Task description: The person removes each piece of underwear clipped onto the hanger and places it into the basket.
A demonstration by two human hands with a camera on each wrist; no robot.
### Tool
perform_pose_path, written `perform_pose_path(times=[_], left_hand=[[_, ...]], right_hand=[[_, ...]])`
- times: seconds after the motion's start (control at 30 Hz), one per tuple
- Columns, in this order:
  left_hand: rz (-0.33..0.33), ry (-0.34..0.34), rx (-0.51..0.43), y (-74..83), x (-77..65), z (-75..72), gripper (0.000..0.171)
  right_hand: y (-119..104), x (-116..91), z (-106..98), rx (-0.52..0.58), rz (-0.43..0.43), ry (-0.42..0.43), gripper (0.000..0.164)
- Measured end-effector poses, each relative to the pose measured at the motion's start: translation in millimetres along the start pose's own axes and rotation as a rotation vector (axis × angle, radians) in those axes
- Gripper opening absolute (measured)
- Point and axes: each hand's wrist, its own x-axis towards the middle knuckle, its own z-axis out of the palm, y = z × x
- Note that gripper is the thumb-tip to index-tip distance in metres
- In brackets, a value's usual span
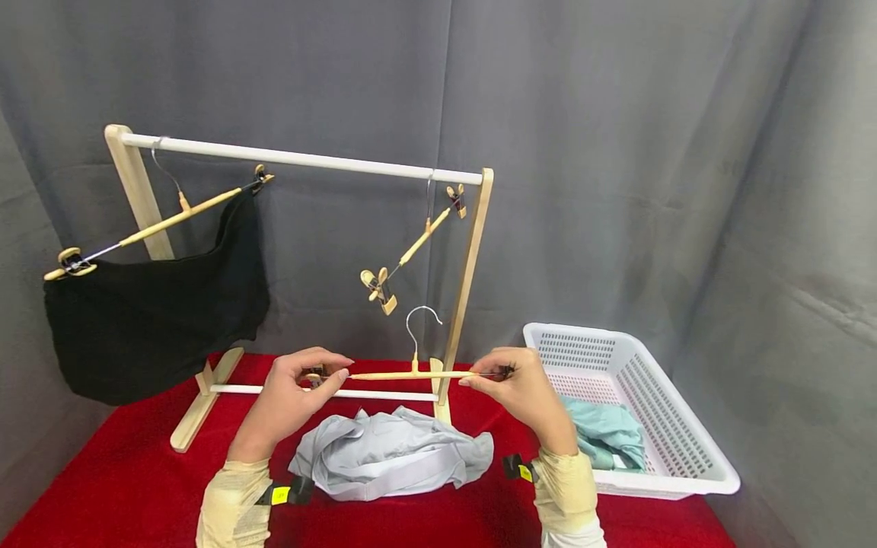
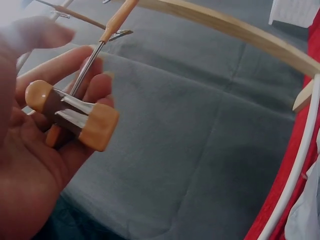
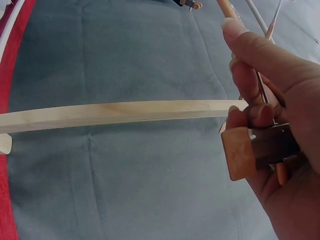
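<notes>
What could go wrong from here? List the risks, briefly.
The wooden hanger, held near its ends by the left hand and right hand, might slip and drop onto the grey garment. Raised toward the white rail, its hook could snag the empty hanger there. The grey garment lies crumpled, so it might get clipped unevenly.

Right hand (image 3: 300,100) apparently hides part of a clip (image 3: 270,140).

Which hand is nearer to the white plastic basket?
Right hand: it holds one end of the clip hanger, left of the white plastic basket. The left hand, at the hanger's other end, is farther left.
</notes>
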Motion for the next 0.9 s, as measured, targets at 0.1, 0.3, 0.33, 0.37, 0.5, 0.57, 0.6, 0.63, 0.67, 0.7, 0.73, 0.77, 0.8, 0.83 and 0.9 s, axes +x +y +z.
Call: perform_pose_path(times=[0.1,0.3,0.33,0.37,0.5,0.57,0.6,0.63,0.67,0.7,0.73,0.77,0.8,0.83,0.9], left_hand=[[-0.026,-0.042,-0.004,-9.3,0.2,-1.0,0.022],[-0.077,-0.116,0.021,-13.2,-1.1,-3.0,0.018],[-0.076,-0.119,0.034,-13.3,-1.3,-3.1,0.017],[-0.070,-0.121,0.048,-13.6,-1.3,-3.2,0.014],[-0.067,-0.140,0.085,-14.7,-2.2,-2.9,0.012],[-0.069,-0.158,0.090,-15.4,-2.5,-2.4,0.012],[-0.069,-0.168,0.093,-15.8,-2.4,-2.1,0.012],[-0.069,-0.174,0.095,-16.0,-2.4,-1.8,0.013],[-0.067,-0.179,0.097,-16.4,-2.1,-1.3,0.013],[-0.063,-0.181,0.099,-16.6,-1.8,-0.9,0.014],[-0.059,-0.178,0.104,-16.5,-1.5,-0.7,0.014],[-0.055,-0.173,0.109,-16.5,-1.1,-0.7,0.014],[-0.051,-0.164,0.116,-16.3,-0.9,-0.7,0.014],[-0.047,-0.153,0.122,-16.1,-0.9,-1.0,0.014],[-0.043,-0.132,0.131,-15.6,-1.3,-1.6,0.015]], right_hand=[[-2,1,1,-0.004,-0.005,-0.001,0.012],[-2,1,7,-0.009,-0.014,-0.028,0.012],[1,1,9,-0.012,-0.014,-0.029,0.012],[4,1,11,-0.016,-0.010,-0.030,0.012],[22,-1,19,-0.029,0.026,-0.043,0.012],[31,-2,21,-0.033,0.042,-0.050,0.013],[34,-3,22,-0.036,0.041,-0.051,0.013],[37,-3,22,-0.038,0.036,-0.051,0.014],[39,-4,22,-0.041,0.029,-0.047,0.014],[40,-4,22,-0.046,0.019,-0.042,0.014],[41,-4,22,-0.054,0.009,-0.038,0.014],[42,-4,23,-0.065,-0.001,-0.038,0.014],[42,-3,23,-0.072,-0.010,-0.038,0.014],[41,-2,23,-0.077,-0.015,-0.038,0.015],[37,-1,23,-0.078,-0.030,-0.031,0.019]])
